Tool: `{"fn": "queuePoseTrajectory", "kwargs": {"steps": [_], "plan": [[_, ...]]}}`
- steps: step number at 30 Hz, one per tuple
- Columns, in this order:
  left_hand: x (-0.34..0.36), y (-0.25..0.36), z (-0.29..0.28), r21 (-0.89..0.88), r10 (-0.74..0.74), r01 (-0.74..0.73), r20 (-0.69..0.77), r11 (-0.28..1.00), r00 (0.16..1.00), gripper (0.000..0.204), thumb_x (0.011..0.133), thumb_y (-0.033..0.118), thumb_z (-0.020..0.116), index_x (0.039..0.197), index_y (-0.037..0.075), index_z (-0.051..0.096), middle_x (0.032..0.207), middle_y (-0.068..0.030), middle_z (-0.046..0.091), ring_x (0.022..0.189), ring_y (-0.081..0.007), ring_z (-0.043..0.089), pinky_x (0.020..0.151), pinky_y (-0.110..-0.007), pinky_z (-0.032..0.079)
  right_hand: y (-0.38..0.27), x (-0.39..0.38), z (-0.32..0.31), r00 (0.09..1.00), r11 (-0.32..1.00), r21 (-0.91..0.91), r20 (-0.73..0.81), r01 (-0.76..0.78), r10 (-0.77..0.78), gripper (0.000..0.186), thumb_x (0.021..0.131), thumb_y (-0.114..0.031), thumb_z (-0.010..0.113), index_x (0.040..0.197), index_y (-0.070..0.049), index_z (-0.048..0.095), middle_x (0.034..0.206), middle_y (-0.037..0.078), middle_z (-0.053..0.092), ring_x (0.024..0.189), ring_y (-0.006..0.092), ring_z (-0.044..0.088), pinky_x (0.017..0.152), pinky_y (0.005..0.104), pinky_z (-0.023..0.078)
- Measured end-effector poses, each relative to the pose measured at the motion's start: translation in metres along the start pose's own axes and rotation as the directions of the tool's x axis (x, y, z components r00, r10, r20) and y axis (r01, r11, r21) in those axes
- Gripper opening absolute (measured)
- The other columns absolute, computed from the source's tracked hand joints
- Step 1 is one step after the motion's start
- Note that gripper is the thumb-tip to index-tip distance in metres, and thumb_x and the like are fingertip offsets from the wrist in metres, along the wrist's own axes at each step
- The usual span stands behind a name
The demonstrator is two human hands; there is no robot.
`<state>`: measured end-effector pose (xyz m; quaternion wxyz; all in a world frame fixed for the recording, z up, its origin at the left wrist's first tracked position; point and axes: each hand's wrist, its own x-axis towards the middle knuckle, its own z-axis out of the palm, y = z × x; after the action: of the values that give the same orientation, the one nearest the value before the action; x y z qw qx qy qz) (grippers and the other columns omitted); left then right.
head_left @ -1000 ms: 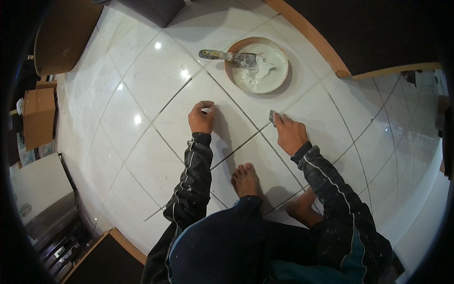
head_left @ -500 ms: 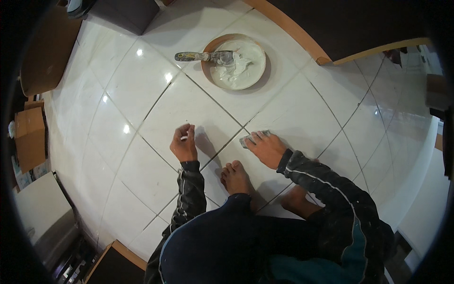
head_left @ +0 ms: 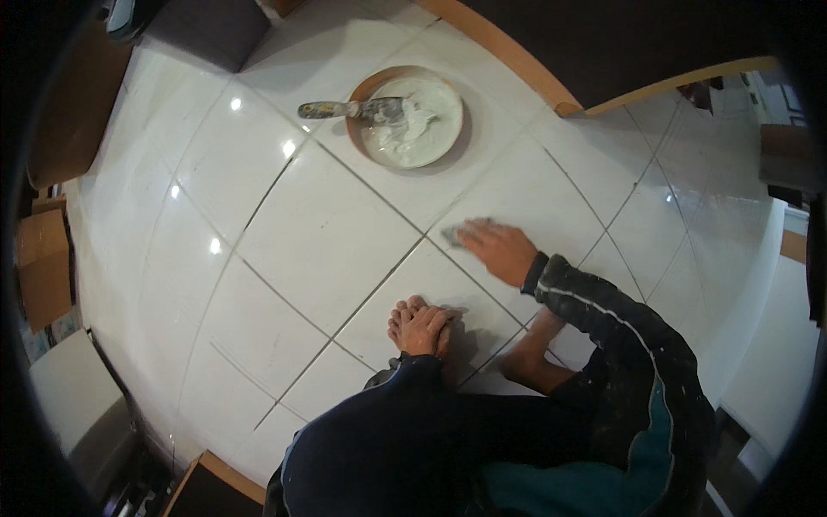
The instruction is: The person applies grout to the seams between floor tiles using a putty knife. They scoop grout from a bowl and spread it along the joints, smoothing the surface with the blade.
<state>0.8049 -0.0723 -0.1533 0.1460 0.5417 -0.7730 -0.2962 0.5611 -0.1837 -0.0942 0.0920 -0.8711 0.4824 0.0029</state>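
My right hand (head_left: 497,251) presses a grey pad (head_left: 449,234), mostly covered by its fingers, on the white tile near a dark grout crossing. My left hand (head_left: 422,331) lies on top of my bare left foot (head_left: 413,303), fingers slightly bent and holding nothing. My right bare foot (head_left: 522,368) is on the floor below the right arm. Farther up stands a round tan bowl (head_left: 363,90) of pale white paste, with a putty knife (head_left: 325,109) lying across its left rim, its blade in the paste.
A dark wood-edged furniture panel (head_left: 603,43) borders the upper right. A grey block (head_left: 198,34) stands at the upper left. Cardboard boxes (head_left: 45,263) and a pale piece of furniture (head_left: 73,388) line the left. The floor is tiled (head_left: 276,207) with grout lines.
My left hand has moved down from the tile onto my foot. My right hand swept down and left, then slightly up again with the pad. The view has shifted a little.
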Motion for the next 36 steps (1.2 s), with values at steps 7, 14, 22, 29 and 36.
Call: {"fn": "queuePoseTrajectory", "kwargs": {"steps": [7, 14, 22, 29, 36], "plan": [[0.001, -0.009, 0.01, -0.074, 0.098, -0.096, 0.031, 0.993, 0.995, 0.017, 0.072, 0.021, 0.065, 0.086, 0.022, 0.074, 0.091, -0.0049, 0.066, 0.101, -0.0386, 0.052, 0.093, -0.046, 0.039, 0.126, 0.04, -0.065, 0.791, 0.8, -0.008, -0.151, -0.6, 0.592, 0.031, 0.087, -0.004, 0.053, 0.117, -0.009, 0.059, 0.092, 0.017, 0.07, 0.085, 0.037, 0.069, 0.074, 0.0468, 0.055], [0.013, 0.03, -0.011, 0.124, -0.259, 0.234, 0.262, 0.964, 0.929, 0.036, 0.069, 0.04, 0.073, 0.095, 0.017, 0.069, 0.115, -0.0141, 0.051, 0.112, -0.0373, 0.043, 0.102, -0.052, 0.03, 0.139, 0.051, -0.048, 0.804, 0.793, -0.133, -0.057, -0.594, 0.592, 0.031, 0.083, -0.006, 0.06, 0.113, -0.011, 0.064, 0.083, 0.015, 0.07, 0.079, 0.0338, 0.07, 0.07, 0.0467, 0.055], [0.021, 0.048, -0.044, 0.119, -0.386, 0.373, 0.44, 0.92, 0.811, 0.045, 0.067, 0.058, 0.073, 0.101, 0.028, 0.075, 0.121, -0.0196, 0.038, 0.118, -0.0411, 0.034, 0.104, -0.054, 0.026, 0.008, 0.048, -0.01, 0.951, 0.946, -0.106, 0.012, -0.306, 0.309, 0.022, 0.084, -0.016, 0.061, 0.104, -0.007, 0.061, 0.081, 0.011, 0.069, 0.069, 0.027, 0.07, 0.058, 0.0398, 0.053], [0.019, 0.038, -0.04, 0.17, -0.088, 0.014, 0.438, 0.985, 0.894, 0.031, 0.078, 0.045, 0.066, 0.107, 0.037, 0.072, 0.122, -0.0209, 0.046, 0.114, -0.0439, 0.036, 0.097, -0.058, 0.03, -0.002, 0.052, -0.023, 0.97, 0.984, 0.1, 0.21, -0.149, 0.126, 0.031, 0.084, -0.013, 0.061, 0.114, -0.011, 0.064, 0.085, 0.009, 0.07, 0.081, 0.0264, 0.07, 0.07, 0.0413, 0.053], [0.014, 0.03, -0.031, 0.133, -0.024, -0.032, 0.397, 0.991, 0.917, 0.03, 0.077, 0.043, 0.067, 0.106, 0.038, 0.071, 0.119, -0.0186, 0.051, 0.112, -0.0448, 0.038, 0.094, -0.06, 0.032, 0.015, 0.035, 0.005, 0.992, 0.995, -0.05, -0.086, 0.092, -0.096, 0.042, 0.082, -0.009, 0.061, 0.124, -0.008, 0.063, 0.135, 0.016, 0.057, 0.13, 0.0309, 0.051, 0.113, 0.0465, 0.035]]}}
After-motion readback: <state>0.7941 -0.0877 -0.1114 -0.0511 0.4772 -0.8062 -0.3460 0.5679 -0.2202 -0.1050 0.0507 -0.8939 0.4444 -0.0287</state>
